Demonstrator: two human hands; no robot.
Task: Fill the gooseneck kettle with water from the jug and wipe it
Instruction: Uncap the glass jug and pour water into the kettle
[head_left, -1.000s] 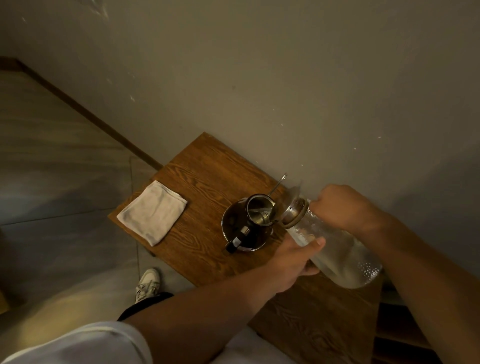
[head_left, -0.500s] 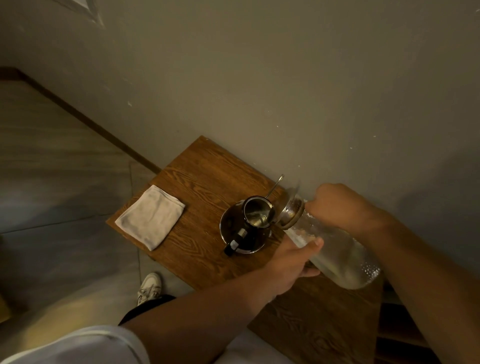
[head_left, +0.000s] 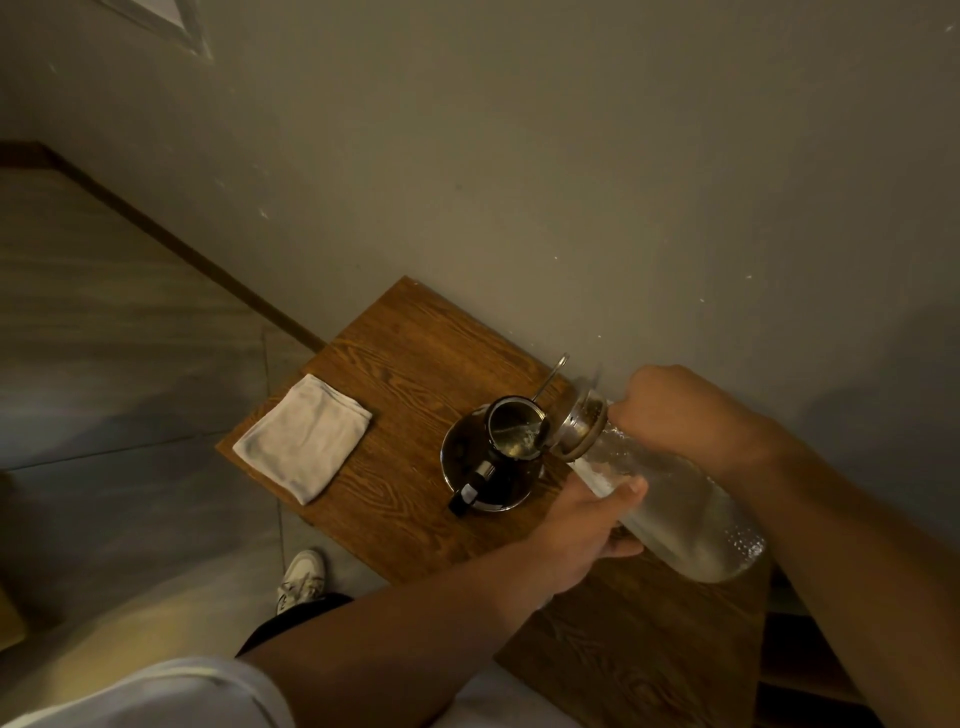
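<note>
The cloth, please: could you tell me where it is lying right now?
In the head view the cloth lies folded on the left end of the table, near its edge, left of the kettle and apart from it, untouched by either hand.

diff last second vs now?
Little changed. Both hands, left and right, keep gripping the tilted jug, its mouth still over the open kettle. Water now shows in the kettle's opening. The cloth stays folded on the table.

Shiny metal kettle (head_left: 493, 457), clear glass jug (head_left: 680, 514) with metal collar, matte cloth (head_left: 304, 439), grainy wood table (head_left: 410, 332).
</note>
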